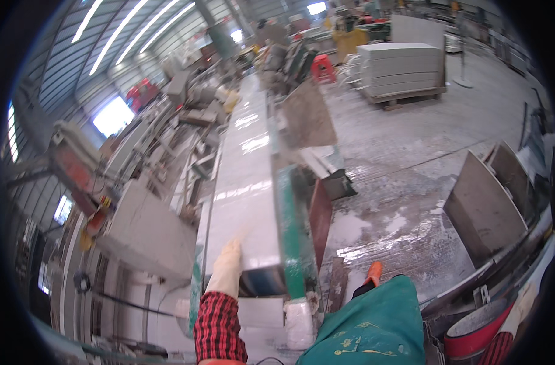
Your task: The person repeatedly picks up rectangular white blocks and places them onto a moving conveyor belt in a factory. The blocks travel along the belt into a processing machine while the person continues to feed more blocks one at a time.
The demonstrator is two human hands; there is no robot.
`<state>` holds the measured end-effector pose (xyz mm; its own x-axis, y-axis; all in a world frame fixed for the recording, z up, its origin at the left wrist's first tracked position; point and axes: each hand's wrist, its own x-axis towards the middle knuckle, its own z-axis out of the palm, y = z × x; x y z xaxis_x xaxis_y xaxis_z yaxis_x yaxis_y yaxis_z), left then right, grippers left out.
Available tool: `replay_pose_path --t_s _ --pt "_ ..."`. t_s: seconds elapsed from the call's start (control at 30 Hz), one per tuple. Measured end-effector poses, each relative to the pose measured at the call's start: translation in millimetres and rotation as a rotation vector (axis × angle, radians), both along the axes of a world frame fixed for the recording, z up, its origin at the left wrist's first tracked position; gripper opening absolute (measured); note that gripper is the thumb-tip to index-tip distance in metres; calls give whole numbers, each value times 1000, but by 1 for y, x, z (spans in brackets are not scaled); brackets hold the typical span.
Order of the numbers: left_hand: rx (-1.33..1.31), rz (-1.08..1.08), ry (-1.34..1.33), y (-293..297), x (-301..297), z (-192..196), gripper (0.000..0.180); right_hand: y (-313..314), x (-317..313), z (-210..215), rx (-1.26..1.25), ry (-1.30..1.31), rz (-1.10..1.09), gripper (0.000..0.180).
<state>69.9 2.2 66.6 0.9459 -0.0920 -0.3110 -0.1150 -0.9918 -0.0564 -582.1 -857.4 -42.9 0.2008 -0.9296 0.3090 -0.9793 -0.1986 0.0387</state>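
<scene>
My left hand [229, 260], in a cream glove below a red-and-black checked sleeve, reaches over the near end of a long pale, wet slab [244, 210]. Its fingers stretch forward along the slab's top and are smeared at the tips; whether they press on it I cannot tell. The slab lies on a long bench with a green side rail [289, 213]. Far off at the right rim is my right hand [526, 298], also in a cream glove, above a red bucket [475, 334]. Its fingers are too blurred and bent by the rim to make out.
A green apron [369, 328] and an orange boot [373, 274] show below me. Thin panels [484, 204] lean at the right on the wet floor. Further back stand a pallet of stacked slabs [402, 67] and a red stool [322, 68]. Machinery [76, 161] stands left.
</scene>
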Motion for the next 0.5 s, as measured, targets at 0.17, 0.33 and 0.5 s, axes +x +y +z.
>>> replay_pose_path --t_s 0.17,0.33,0.5 --pt "116 -32 -47 -10 -1 8 97 20 7 -1 -119 -212 56 47" --pt "106 -44 -159 -10 -17 11 67 12 2 -12 -219 -213 196 48" --pt "20 48 -168 -6 -11 -1 54 33 30 8 -137 -278 132 49"
